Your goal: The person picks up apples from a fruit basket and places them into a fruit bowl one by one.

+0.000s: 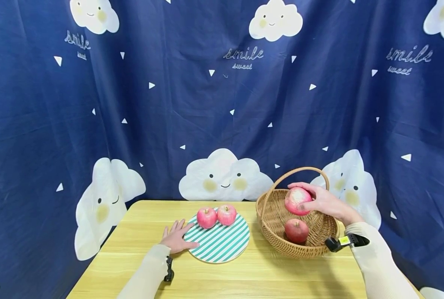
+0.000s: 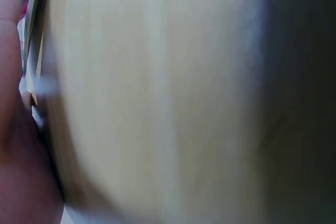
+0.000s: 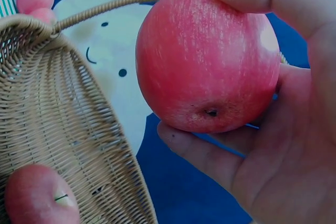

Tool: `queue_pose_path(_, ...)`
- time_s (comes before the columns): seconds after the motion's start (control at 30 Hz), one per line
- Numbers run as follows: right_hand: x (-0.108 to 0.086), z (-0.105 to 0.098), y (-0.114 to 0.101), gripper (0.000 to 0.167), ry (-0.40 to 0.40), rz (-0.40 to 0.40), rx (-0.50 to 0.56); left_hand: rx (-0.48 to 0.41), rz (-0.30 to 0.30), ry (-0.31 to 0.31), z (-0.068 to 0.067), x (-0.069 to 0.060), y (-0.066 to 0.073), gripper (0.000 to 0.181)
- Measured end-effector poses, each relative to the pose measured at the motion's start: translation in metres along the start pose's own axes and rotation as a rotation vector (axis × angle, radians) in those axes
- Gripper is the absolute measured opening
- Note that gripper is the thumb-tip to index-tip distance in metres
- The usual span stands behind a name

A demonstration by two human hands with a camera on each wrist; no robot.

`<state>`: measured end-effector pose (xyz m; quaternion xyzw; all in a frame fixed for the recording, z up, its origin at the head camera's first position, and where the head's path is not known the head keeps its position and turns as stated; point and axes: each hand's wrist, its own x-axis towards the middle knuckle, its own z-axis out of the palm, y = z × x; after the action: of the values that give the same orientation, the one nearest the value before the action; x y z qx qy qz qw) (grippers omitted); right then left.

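Above the wicker basket (image 1: 282, 245), my right hand (image 1: 324, 201) grips a pink-red apple (image 1: 297, 201), thumb on one side and fingers on the other. The right wrist view shows the held apple (image 3: 207, 61) clear of the basket's wall. A darker red apple (image 1: 297, 231) lies inside the basket. My left hand (image 1: 177, 238) rests with spread fingers at the left edge of a round green-and-white striped board (image 1: 222, 245). Two apples, one left (image 1: 206, 218) and one right (image 1: 227, 214), sit side by side at the board's back.
The pale wooden table (image 1: 132, 236) carries the board at its middle and the basket to the right, its tall handle (image 1: 307, 168) arching up. A dark blue curtain (image 1: 192, 112) with white clouds hangs behind and at both sides.
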<state>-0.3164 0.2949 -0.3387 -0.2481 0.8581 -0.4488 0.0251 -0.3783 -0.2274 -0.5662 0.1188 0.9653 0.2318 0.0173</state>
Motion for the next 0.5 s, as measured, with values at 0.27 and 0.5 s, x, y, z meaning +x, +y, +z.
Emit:
queue_pose_path(0.27, 0.002, 0.003, -0.023, 0.065, -0.021, -0.036, -0.030, -0.016, 0.003, 0.006, 0.000, 0.001, -0.001, 0.105)
queue_pose_path(0.5, 0.006, 0.007, -0.040, 0.066, -0.029, -0.107, -0.141, -0.015, -0.009, -0.002, 0.001, 0.002, -0.001, 0.106)
